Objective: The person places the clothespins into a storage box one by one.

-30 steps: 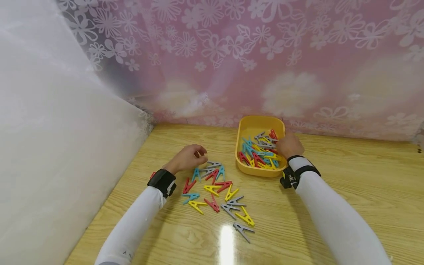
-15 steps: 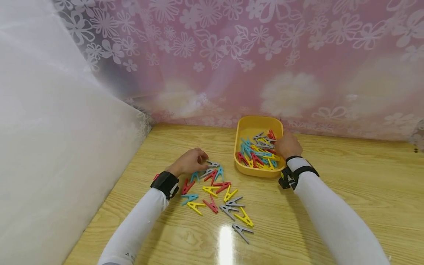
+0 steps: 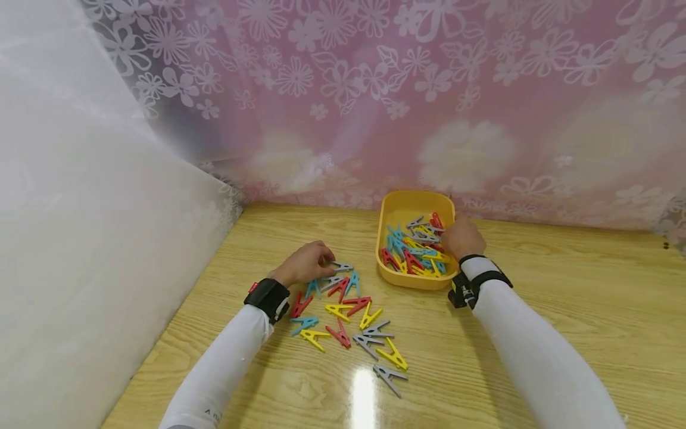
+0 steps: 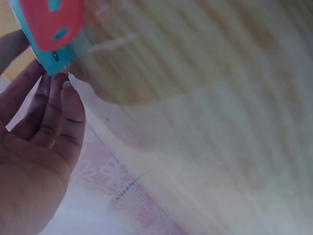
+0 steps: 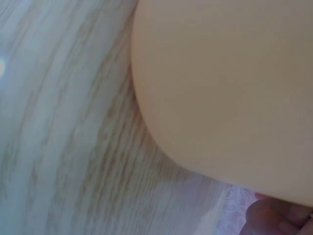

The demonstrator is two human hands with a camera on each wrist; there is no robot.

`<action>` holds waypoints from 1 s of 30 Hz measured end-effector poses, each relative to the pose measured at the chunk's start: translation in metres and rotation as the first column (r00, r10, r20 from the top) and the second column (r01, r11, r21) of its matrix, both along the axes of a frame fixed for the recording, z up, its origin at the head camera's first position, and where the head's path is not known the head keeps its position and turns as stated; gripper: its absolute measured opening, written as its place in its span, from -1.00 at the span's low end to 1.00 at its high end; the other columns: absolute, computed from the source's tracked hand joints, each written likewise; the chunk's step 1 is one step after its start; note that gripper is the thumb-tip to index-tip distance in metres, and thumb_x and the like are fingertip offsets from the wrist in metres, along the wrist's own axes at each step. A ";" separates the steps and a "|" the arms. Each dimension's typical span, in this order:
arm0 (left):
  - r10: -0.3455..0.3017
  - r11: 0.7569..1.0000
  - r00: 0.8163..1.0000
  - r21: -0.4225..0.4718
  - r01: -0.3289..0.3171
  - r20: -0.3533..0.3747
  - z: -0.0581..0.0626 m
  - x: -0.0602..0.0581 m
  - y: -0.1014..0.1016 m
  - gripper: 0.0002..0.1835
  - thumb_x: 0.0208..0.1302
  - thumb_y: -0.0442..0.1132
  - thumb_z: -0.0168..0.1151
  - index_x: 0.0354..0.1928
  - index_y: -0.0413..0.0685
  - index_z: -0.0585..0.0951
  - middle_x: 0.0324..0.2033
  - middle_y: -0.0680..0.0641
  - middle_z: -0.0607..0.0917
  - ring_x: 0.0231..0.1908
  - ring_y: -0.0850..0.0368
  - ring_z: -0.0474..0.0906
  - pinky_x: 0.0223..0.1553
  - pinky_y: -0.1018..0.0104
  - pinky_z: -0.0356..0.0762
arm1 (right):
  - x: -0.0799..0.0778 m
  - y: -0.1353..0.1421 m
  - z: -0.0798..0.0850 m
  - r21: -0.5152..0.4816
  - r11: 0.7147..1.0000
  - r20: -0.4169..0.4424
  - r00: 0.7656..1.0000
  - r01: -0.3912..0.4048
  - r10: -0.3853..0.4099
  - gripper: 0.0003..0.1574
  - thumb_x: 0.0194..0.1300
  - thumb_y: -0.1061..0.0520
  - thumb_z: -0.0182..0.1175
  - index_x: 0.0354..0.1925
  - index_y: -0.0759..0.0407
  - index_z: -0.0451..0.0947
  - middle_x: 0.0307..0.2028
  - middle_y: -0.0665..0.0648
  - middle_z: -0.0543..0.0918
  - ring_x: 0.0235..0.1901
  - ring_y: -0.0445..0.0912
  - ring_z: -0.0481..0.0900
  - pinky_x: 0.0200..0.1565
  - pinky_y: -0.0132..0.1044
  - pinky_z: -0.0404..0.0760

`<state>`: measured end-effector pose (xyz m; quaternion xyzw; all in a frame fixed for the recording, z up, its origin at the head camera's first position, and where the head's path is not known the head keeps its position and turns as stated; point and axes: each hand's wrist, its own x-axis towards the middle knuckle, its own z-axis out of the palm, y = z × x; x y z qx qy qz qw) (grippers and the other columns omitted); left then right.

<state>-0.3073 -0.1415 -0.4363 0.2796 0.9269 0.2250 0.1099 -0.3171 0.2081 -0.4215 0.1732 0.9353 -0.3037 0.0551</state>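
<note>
My left hand (image 3: 308, 263) curls over the far end of a group of loose clothespins and pinches the end of a grey clothespin (image 3: 343, 267) between thumb and fingers. In the left wrist view, a blue clothespin (image 4: 54, 61) and a red clothespin (image 4: 54, 24) stand large before the fingertips. My right hand (image 3: 464, 238) grips the right rim of a yellow plastic basket (image 3: 382, 232); its fingertips are hidden in the head view. From the right wrist, the basket's outer wall (image 5: 225, 98) fills most of the picture, with part of the hand at the lower right.
Inside the basket lies a heap of red, blue, yellow and grey clothespins (image 3: 409, 253). Several more spread over the wooden table (image 3: 257, 369) toward the front, the nearest a grey clothespin (image 3: 390, 378). A pink flowered curtain (image 3: 343, 119) hangs behind, a white sheet (image 3: 107, 208) at left.
My left hand has come down and slightly right onto the grey clothespin, its fingers closing in. The right hand stays at the basket's rim. The head view has shifted slightly.
</note>
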 end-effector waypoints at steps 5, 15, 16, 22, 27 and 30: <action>0.034 0.999 0.999 0.006 -0.034 -0.017 0.006 -0.002 0.000 -0.71 0.17 -0.09 0.37 -0.12 -0.08 0.66 -0.28 0.03 0.60 -0.31 0.17 0.51 -0.22 0.27 0.49 | 0.000 0.001 -0.001 0.020 1.000 -0.002 1.000 -0.004 0.004 -0.53 0.32 0.19 0.10 0.10 0.46 0.32 -0.10 0.40 0.53 -0.18 0.21 0.54 -0.07 0.11 0.53; 0.080 0.991 0.995 0.110 -0.073 -0.060 0.029 -0.012 0.010 -0.67 0.22 0.00 0.31 -0.08 -0.03 0.64 -0.27 0.05 0.61 -0.30 0.17 0.48 -0.27 0.26 0.46 | -0.001 0.000 -0.001 0.019 1.000 0.006 1.000 0.002 -0.003 -0.54 0.31 0.17 0.11 0.07 0.46 0.36 -0.12 0.39 0.55 -0.21 0.20 0.56 -0.11 0.10 0.55; 0.075 0.990 0.995 0.121 -0.067 -0.064 0.031 -0.014 0.014 -0.67 0.22 0.00 0.31 -0.08 -0.03 0.64 -0.27 0.05 0.61 -0.30 0.17 0.49 -0.27 0.26 0.46 | -0.001 0.001 -0.001 0.018 1.000 0.005 1.000 0.003 -0.003 -0.55 0.31 0.18 0.11 0.06 0.46 0.36 -0.12 0.39 0.55 -0.21 0.20 0.56 -0.11 0.11 0.55; 0.038 0.987 0.994 0.157 -0.022 -0.101 0.042 -0.020 0.043 -0.66 0.23 0.03 0.29 -0.08 -0.01 0.64 -0.29 0.06 0.62 -0.32 0.20 0.49 -0.31 0.30 0.45 | -0.001 0.004 -0.003 0.025 1.000 -0.003 1.000 0.005 -0.005 -0.56 0.30 0.18 0.10 0.06 0.45 0.36 -0.11 0.39 0.56 -0.19 0.21 0.56 -0.10 0.13 0.54; -0.003 0.984 0.992 0.175 0.025 -0.124 0.054 -0.026 0.074 -0.67 0.24 0.02 0.29 -0.08 -0.03 0.64 -0.31 0.04 0.62 -0.34 0.20 0.49 -0.34 0.31 0.44 | 0.000 0.002 -0.001 0.047 0.999 -0.015 1.000 0.000 0.001 -0.57 0.30 0.18 0.10 0.05 0.44 0.38 -0.12 0.38 0.58 -0.19 0.21 0.57 -0.12 0.12 0.55; -0.023 0.981 0.990 0.185 0.050 -0.142 0.058 -0.027 0.095 -0.67 0.24 -0.01 0.30 -0.07 -0.05 0.63 -0.27 0.02 0.63 -0.34 0.20 0.49 -0.31 0.34 0.43 | 0.000 0.000 0.000 0.051 0.999 -0.023 1.000 -0.003 0.004 -0.57 0.31 0.17 0.11 0.05 0.44 0.39 -0.11 0.38 0.59 -0.19 0.21 0.58 -0.12 0.12 0.55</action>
